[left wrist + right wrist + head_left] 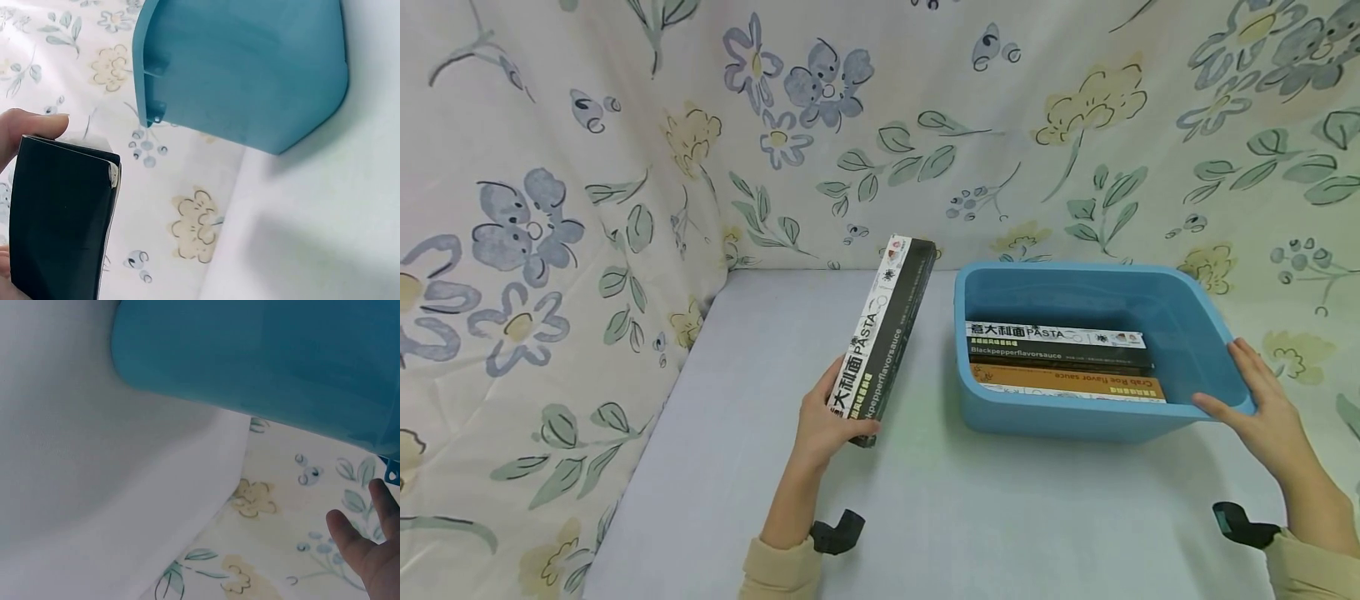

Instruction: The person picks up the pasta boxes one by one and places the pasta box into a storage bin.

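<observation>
My left hand (829, 421) grips a long black-and-white pasta box (886, 337) near its lower end. That box slants up and to the right, left of a blue plastic bin (1045, 417). In the left wrist view the box's dark face (59, 212) shows between thumb and fingers. Inside the bin lie another black-and-white pasta box (1060, 346) and an orange box labelled crab roe sauce (1067, 381), side by side. My right hand (1270, 417) rests at the bin's front right corner, thumb and fingers spread along the rim, with fairly straight fingers (353, 540).
The bin stands on a white tabletop (730, 467) toward its back right. A flower-printed cloth (880, 108) hangs behind the table and along its left side. Dark wrist-worn mounts (837, 533) sit at both sleeves.
</observation>
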Tool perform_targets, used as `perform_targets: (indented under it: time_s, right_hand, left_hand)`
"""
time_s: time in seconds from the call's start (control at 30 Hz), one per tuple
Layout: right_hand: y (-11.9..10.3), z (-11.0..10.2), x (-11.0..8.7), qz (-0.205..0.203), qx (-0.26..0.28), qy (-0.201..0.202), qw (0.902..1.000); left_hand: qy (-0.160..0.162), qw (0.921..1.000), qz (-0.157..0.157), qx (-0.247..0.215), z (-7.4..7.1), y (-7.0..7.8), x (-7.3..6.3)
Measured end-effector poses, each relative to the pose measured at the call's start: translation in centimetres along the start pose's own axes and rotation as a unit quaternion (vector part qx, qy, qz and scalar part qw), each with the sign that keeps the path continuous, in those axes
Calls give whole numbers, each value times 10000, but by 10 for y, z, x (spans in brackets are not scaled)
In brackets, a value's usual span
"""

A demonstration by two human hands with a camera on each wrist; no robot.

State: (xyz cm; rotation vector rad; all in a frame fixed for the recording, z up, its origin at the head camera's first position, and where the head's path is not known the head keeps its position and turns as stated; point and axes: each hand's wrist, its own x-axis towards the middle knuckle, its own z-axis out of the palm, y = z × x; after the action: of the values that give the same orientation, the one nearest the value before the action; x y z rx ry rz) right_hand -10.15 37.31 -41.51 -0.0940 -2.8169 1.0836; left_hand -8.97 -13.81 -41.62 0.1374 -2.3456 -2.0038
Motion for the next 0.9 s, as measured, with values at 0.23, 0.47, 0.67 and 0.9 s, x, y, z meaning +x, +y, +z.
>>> perform_targets:
  time_s: [0.23, 0.47, 0.67, 0.9]
  right_hand:
    - [0, -1, 0, -30, -18, 14, 10000]
    - [0, 0, 0, -30, 5, 15, 10000]
    - [0, 0, 0, -30, -46, -2, 10000]
    - [1, 0, -1, -62, -56, -10, 10000]
  left_hand:
    - [-274, 9996, 56, 58, -1, 12, 3]
    - [-873, 9934, 451, 594, -2, 23, 9]
    - [-1507, 9850, 640, 537, -2, 29, 11]
    - [-2052, 9724, 977, 537, -4, 36, 20]
